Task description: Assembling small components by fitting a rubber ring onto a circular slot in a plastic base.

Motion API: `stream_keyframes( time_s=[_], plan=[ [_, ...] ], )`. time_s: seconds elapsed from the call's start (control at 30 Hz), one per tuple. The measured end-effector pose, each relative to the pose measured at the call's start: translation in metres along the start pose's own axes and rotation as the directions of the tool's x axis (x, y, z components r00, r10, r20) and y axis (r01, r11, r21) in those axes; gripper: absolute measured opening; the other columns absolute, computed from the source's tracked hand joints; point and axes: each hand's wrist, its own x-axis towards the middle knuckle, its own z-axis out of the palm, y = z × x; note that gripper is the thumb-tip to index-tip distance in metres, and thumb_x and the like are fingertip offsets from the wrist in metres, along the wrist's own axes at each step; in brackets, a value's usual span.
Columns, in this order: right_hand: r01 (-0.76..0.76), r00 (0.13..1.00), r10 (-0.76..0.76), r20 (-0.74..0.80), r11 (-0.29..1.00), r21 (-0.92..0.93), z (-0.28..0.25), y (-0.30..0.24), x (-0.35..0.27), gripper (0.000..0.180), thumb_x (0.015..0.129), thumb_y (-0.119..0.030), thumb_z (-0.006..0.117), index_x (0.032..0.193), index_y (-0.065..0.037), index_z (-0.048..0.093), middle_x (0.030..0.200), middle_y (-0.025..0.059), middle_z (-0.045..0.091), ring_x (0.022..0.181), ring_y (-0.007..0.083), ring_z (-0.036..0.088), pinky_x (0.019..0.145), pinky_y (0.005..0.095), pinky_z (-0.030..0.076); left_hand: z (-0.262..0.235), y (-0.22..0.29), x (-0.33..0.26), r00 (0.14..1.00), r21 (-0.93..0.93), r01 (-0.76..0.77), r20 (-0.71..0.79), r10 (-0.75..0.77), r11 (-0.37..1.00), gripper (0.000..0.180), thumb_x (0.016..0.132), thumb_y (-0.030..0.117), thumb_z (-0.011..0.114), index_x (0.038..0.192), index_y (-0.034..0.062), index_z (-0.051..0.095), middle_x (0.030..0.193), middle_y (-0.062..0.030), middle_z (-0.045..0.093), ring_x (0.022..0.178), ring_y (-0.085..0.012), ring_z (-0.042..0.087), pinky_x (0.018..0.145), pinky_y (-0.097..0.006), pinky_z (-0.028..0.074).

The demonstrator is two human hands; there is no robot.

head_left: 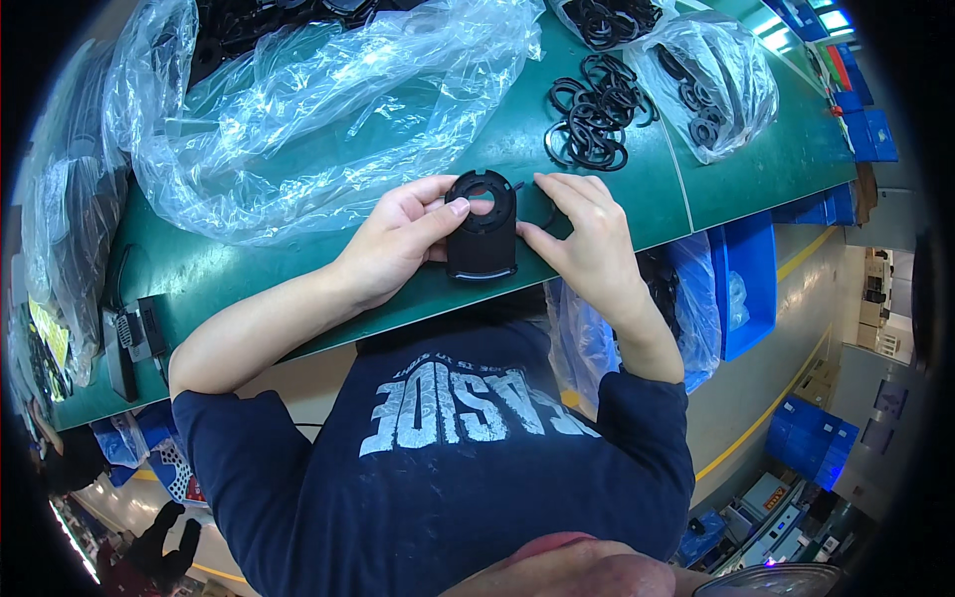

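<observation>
My left hand (398,234) is closed on a black plastic housing (482,249) with a round opening at its far end. The thumb rests on the rim of that opening, and the fingers reach behind the part. Just to its right, my right hand (589,234) pinches a thin black ring (553,211), mostly hidden by the fingers. The ring is close to the housing; whether they touch I cannot tell. Beyond my right hand lies a loose heap of black rings (597,111) on the green table (398,149).
A large clear plastic bag (328,109) with black parts spreads over the table's left and far side. Another clear bag (731,85) with black rings lies at the far right. A blue bin (746,289) stands beyond the table's near right edge. Small black devices (134,338) sit at the left.
</observation>
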Motion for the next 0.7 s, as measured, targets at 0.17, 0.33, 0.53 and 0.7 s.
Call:
stream_keyframes(
  time_s=[0.17, 0.33, 0.53, 0.7],
  plan=[
    [-0.088, 0.996, 0.09, -0.028, 0.993, 0.073, -0.003, 0.0, 0.006, 0.045, 0.063, -0.008, 0.076, 0.104, 0.004, 0.061, 0.098, 0.0154, 0.063, 0.087, 0.025, 0.062, 0.08, 0.0318, 0.049, 0.001, -0.003, -0.001, 0.998, 0.018, -0.052, -0.018, 0.053, 0.998, 0.035, 0.094, 0.021, 0.05, 0.122, 0.0011, 0.046, 0.11, -0.0089, 0.061, 0.097, -0.0162, 0.062, 0.083, -0.032, 0.052],
    [-0.098, 0.976, 0.161, -0.144, 0.924, 0.369, -0.017, -0.011, 0.008, 0.048, 0.06, -0.002, 0.075, 0.105, 0.006, 0.06, 0.099, 0.0148, 0.063, 0.089, 0.0202, 0.062, 0.079, 0.0293, 0.049, 0.002, -0.001, -0.001, 1.0, -0.035, -0.017, 0.002, 0.017, 0.999, 0.036, 0.094, 0.018, 0.047, 0.125, 0.0012, 0.044, 0.114, -0.0096, 0.059, 0.099, -0.0179, 0.061, 0.084, -0.033, 0.052],
    [0.15, 0.973, -0.102, -0.206, 0.96, 0.235, 0.001, -0.036, 0.01, 0.044, 0.061, -0.006, 0.076, 0.102, 0.002, 0.06, 0.098, 0.0159, 0.061, 0.089, 0.0308, 0.059, 0.077, 0.0356, 0.048, -0.002, -0.001, 0.001, 0.995, -0.101, -0.033, 0.095, 0.043, 0.994, 0.038, 0.094, 0.013, 0.044, 0.129, 0.0007, 0.04, 0.119, -0.0108, 0.054, 0.105, -0.0192, 0.058, 0.087, -0.034, 0.05],
    [0.175, 0.964, -0.132, -0.231, 0.969, 0.175, 0.014, -0.036, 0.012, 0.044, 0.062, -0.004, 0.074, 0.103, 0.003, 0.059, 0.1, 0.0162, 0.06, 0.091, 0.0316, 0.057, 0.078, 0.0365, 0.047, -0.003, 0.0, 0.001, 0.992, -0.181, -0.031, 0.112, 0.052, 0.983, 0.038, 0.092, 0.007, 0.042, 0.13, 0.0011, 0.042, 0.116, -0.0094, 0.055, 0.1, -0.0153, 0.058, 0.085, -0.031, 0.05]
  ],
)
